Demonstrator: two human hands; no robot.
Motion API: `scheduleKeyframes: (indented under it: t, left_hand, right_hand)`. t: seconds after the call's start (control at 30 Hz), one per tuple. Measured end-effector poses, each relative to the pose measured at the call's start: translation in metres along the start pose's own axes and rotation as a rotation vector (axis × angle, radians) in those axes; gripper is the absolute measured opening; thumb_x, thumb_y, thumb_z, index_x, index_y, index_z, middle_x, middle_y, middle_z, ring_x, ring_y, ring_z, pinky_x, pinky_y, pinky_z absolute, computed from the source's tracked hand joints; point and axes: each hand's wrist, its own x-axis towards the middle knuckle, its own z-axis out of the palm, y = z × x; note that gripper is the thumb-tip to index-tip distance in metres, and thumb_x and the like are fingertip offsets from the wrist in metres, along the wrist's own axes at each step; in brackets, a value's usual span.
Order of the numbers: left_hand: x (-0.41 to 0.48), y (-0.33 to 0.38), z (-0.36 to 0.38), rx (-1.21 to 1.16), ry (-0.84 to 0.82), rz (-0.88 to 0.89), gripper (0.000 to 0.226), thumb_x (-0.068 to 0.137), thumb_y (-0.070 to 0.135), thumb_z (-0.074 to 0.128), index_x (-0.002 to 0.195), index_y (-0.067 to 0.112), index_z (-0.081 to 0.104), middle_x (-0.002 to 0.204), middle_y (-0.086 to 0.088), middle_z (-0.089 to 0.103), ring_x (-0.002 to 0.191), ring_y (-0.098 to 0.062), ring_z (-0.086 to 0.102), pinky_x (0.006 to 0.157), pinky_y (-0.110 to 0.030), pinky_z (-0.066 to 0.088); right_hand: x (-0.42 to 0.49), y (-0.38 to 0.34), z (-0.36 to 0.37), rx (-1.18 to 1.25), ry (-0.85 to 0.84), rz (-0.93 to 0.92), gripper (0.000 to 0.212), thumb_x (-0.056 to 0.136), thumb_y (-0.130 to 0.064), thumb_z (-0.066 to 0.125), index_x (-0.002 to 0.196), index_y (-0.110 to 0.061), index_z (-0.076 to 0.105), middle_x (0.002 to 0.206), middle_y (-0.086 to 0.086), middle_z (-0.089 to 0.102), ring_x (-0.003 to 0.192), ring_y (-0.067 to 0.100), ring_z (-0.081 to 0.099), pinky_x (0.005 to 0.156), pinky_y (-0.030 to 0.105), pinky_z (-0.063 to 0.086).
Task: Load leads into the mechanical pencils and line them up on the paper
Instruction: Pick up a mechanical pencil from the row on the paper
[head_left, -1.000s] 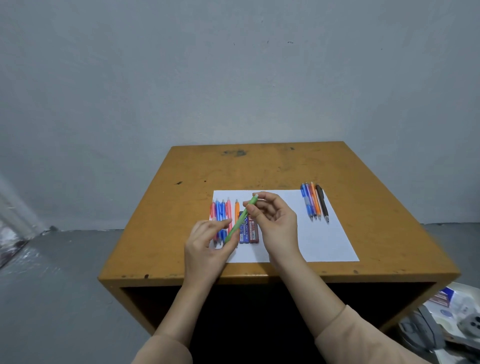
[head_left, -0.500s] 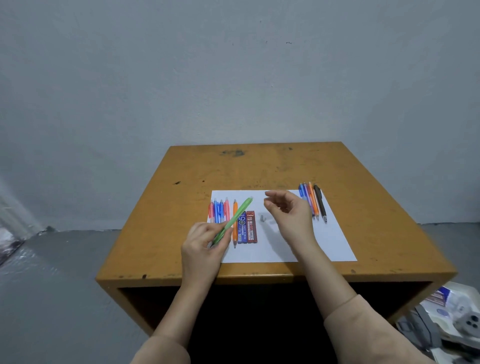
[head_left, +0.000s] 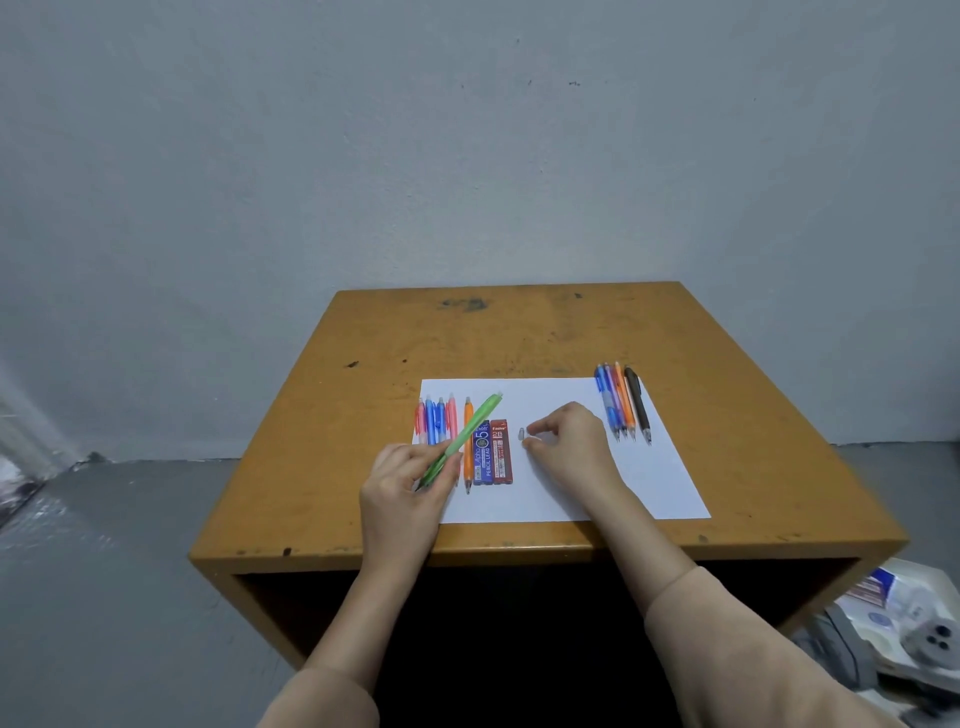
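We count on the desk (head_left: 519, 332): one white paper (head_left: 649, 483); five pencils in a left row (head_left: 430, 421) (red, two blue, pink, orange); at least four in a right row (head_left: 618, 405), far ends overhanging the paper's far edge; two lead cases (head_left: 482, 457), blue and red, side by side; one small grey cap (head_left: 522, 434). One green pencil (head_left: 470, 430), translucent, slants over the left row, tip low, with the left grip (head_left: 405, 483) curled round its lower end. The right grip (head_left: 571, 444) is loosely curled, fingertips just beside the cap; whether they touch we cannot tell. Bare paper lies nearside of the right row, reaching close to the desk's front edge.
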Motion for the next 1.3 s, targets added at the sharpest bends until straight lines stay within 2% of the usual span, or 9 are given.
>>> scheduleKeyframes:
  t: [0.17,0.27,0.43,0.53,0.6,0.7,0.93,1.13,1.3]
  left_hand:
    - [0.000,-0.002,0.001,0.011,-0.009,-0.002,0.031,0.076,0.032,0.069,0.096,0.009,0.075,0.086,0.004,0.071,0.087,-0.001,0.057,0.062,-0.003,0.041]
    - [0.000,-0.002,0.001,0.011,-0.016,-0.014,0.032,0.076,0.033,0.069,0.097,0.009,0.075,0.087,0.009,0.068,0.089,-0.001,0.057,0.061,-0.003,0.042]
    - [0.000,-0.002,0.000,0.016,-0.025,-0.025,0.033,0.076,0.033,0.069,0.099,0.010,0.075,0.088,0.007,0.070,0.094,-0.001,0.056,0.060,-0.007,0.042]
    - [0.000,-0.001,0.000,0.019,-0.026,-0.035,0.033,0.076,0.034,0.068,0.098,0.010,0.075,0.087,0.006,0.070,0.092,0.003,0.056,0.060,-0.008,0.041]
    - [0.000,-0.001,0.000,0.020,-0.029,-0.049,0.035,0.075,0.035,0.067,0.099,0.011,0.075,0.089,0.006,0.070,0.089,0.003,0.056,0.060,-0.006,0.039]
    - [0.000,-0.002,0.000,0.034,-0.035,-0.049,0.032,0.076,0.032,0.069,0.099,0.011,0.075,0.089,0.006,0.070,0.088,0.003,0.056,0.060,-0.005,0.039]
    - [-0.001,-0.004,0.001,0.036,-0.056,-0.048,0.038,0.074,0.036,0.067,0.100,0.010,0.075,0.090,0.003,0.071,0.091,0.003,0.056,0.060,-0.008,0.040]
    - [-0.001,-0.007,0.001,0.027,-0.062,-0.037,0.036,0.075,0.036,0.067,0.098,0.011,0.075,0.088,0.006,0.070,0.093,0.003,0.056,0.057,-0.006,0.042]
    - [-0.001,-0.008,0.001,0.007,-0.066,-0.023,0.035,0.075,0.035,0.067,0.100,0.011,0.075,0.089,0.006,0.070,0.093,0.000,0.056,0.063,-0.002,0.042]
  right_hand:
    - [-0.001,-0.003,0.002,0.036,0.029,0.035,0.020,0.087,-0.025,0.068,0.097,-0.010,0.075,0.110,0.004,0.061,0.106,0.015,0.056,0.080,0.019,0.039]
    - [-0.002,-0.006,0.000,0.065,0.033,0.070,0.016,0.087,-0.022,0.068,0.092,-0.009,0.075,0.108,0.004,0.062,0.104,0.015,0.057,0.079,0.019,0.039]
    - [-0.007,-0.003,-0.005,0.138,0.038,0.091,0.010,0.086,-0.017,0.068,0.086,-0.011,0.076,0.097,0.002,0.067,0.082,0.007,0.054,0.071,0.018,0.041]
    - [-0.008,-0.001,-0.010,0.233,0.015,0.110,0.007,0.084,-0.016,0.070,0.086,-0.013,0.076,0.087,-0.003,0.069,0.074,0.004,0.057,0.061,0.011,0.041]
    - [-0.010,-0.003,-0.014,0.309,-0.019,0.100,0.010,0.084,-0.015,0.071,0.091,-0.011,0.076,0.084,-0.007,0.068,0.077,0.002,0.059,0.064,0.010,0.042]
    - [-0.014,-0.007,-0.020,0.506,-0.047,0.121,0.009,0.082,-0.012,0.073,0.091,-0.012,0.075,0.089,-0.003,0.072,0.085,0.008,0.065,0.073,0.020,0.051]
    - [-0.020,-0.025,-0.034,0.964,-0.103,0.145,0.006,0.080,0.002,0.070,0.084,-0.002,0.073,0.081,0.015,0.072,0.075,0.022,0.068,0.069,0.026,0.057]
    - [-0.020,-0.029,-0.038,1.088,-0.125,0.193,0.006,0.083,0.003,0.066,0.089,0.002,0.070,0.085,0.017,0.072,0.082,0.028,0.070,0.074,0.032,0.058]
    - [-0.021,-0.029,-0.038,1.098,-0.136,0.194,0.005,0.083,0.005,0.066,0.085,0.002,0.070,0.082,0.017,0.072,0.082,0.028,0.070,0.076,0.031,0.058]
